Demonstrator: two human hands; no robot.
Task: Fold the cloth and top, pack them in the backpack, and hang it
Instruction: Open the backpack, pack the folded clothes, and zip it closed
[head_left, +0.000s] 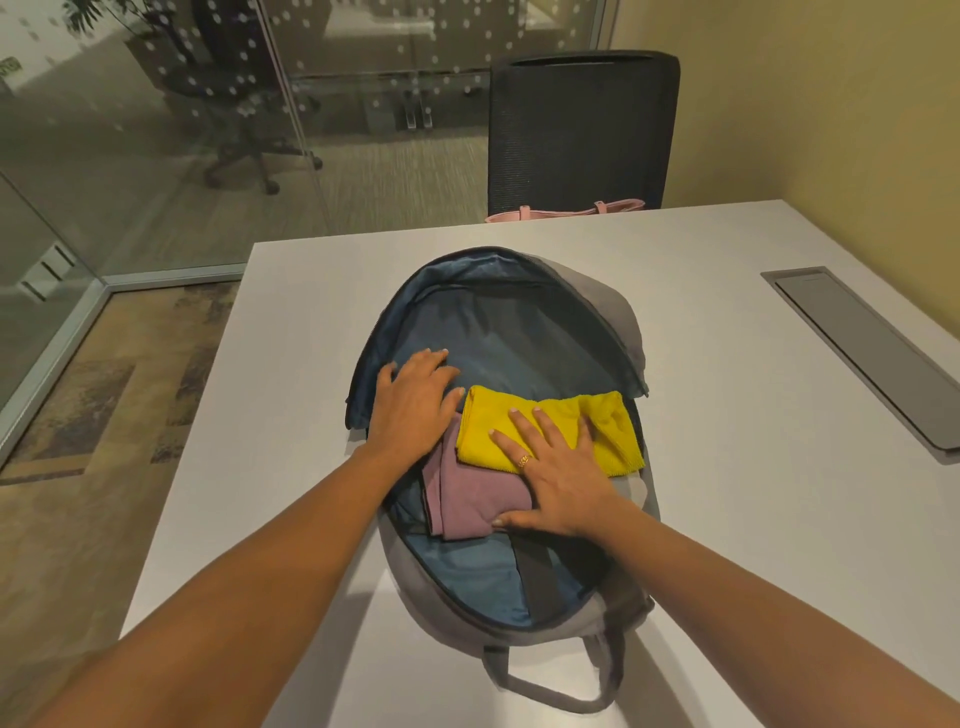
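Note:
A grey backpack (631, 332) with blue lining lies unzipped and wide open on the white table (701, 395), its handle toward me. Inside it sits a folded mauve top (470, 499), and a folded yellow cloth (618, 431) lies partly over the top's far edge. My left hand (415, 402) rests flat, fingers spread, on the lining and the top's left corner. My right hand (558, 475), wearing a ring, presses flat on the yellow cloth and the mauve top, gripping nothing.
A black mesh office chair (582, 130) stands at the table's far side with a pink bag (566, 212) on its seat. A grey cable hatch (872, 353) is set into the table at right. Glass partitions stand to the left.

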